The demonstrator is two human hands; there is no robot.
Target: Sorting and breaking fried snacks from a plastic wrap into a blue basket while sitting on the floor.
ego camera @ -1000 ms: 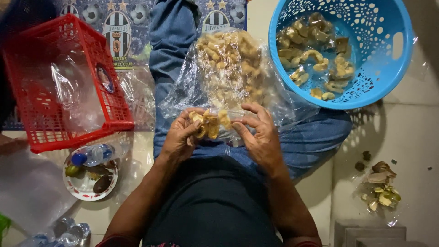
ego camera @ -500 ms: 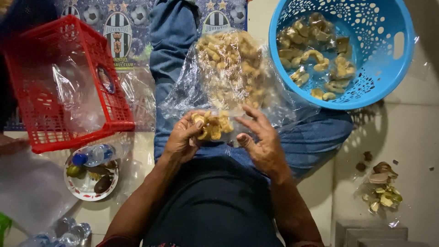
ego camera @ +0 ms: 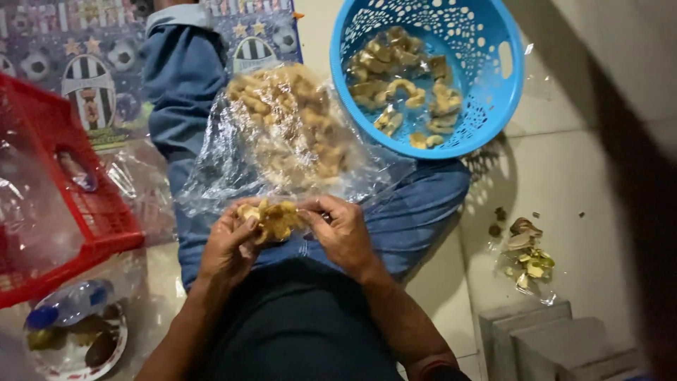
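A clump of pale yellow-brown snack pieces (ego camera: 272,219) sits between both my hands, over my lap. My left hand (ego camera: 229,243) cups it from the left, and my right hand (ego camera: 342,229) pinches it from the right. Just beyond my hands a clear plastic bag (ego camera: 285,134) full of the same pieces lies on my blue-jeaned legs (ego camera: 412,212). A round blue perforated basket (ego camera: 493,85) at the upper right holds several more pieces.
A red plastic crate (ego camera: 84,212) lined with clear plastic stands at the left. Below it is a small plate (ego camera: 70,331) with a plastic bottle and dark bits. Scraps on plastic (ego camera: 525,250) lie on the tiled floor at the right, near grey steps (ego camera: 550,342).
The view has shifted, so everything sits further left in the frame. My hands have stayed together on the clump, working it with the fingers.
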